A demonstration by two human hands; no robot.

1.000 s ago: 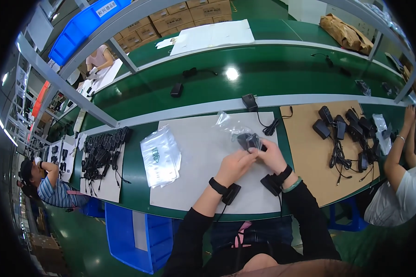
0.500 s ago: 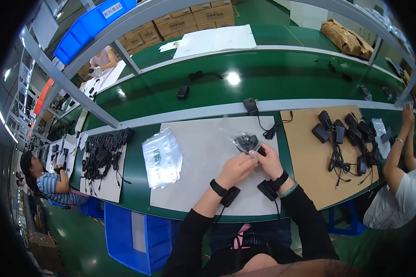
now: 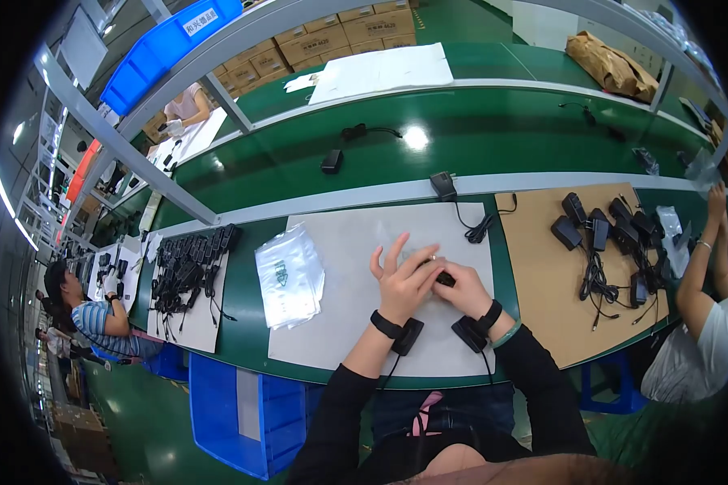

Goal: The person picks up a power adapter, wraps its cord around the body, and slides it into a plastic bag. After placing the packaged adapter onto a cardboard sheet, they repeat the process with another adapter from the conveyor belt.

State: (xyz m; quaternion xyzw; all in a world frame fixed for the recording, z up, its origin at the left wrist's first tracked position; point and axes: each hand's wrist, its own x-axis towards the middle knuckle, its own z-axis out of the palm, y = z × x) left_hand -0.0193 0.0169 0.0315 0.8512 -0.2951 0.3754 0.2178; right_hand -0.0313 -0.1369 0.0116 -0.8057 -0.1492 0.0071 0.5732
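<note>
My left hand (image 3: 404,281) lies with fingers spread over a small clear bag holding a black power adapter (image 3: 443,279) on the grey mat (image 3: 340,283). My right hand (image 3: 461,293) grips the same bagged adapter from the right side. Most of the bag is hidden under the two hands. Both wrists wear black straps, each with a black box resting on the mat near the front edge. A stack of clear plastic bags (image 3: 289,275) lies to the left of my left hand.
A black adapter with coiled cable (image 3: 453,198) sits at the mat's far edge. Several adapters (image 3: 607,242) lie on a brown board at right, by a person's arm (image 3: 700,275). Another pile of adapters (image 3: 186,263) lies at left. A blue bin (image 3: 243,412) stands below.
The bagged adapter has come down from the mat's far part toward me. My left hand has opened and flattened over it, and the right hand has closed in beside it.
</note>
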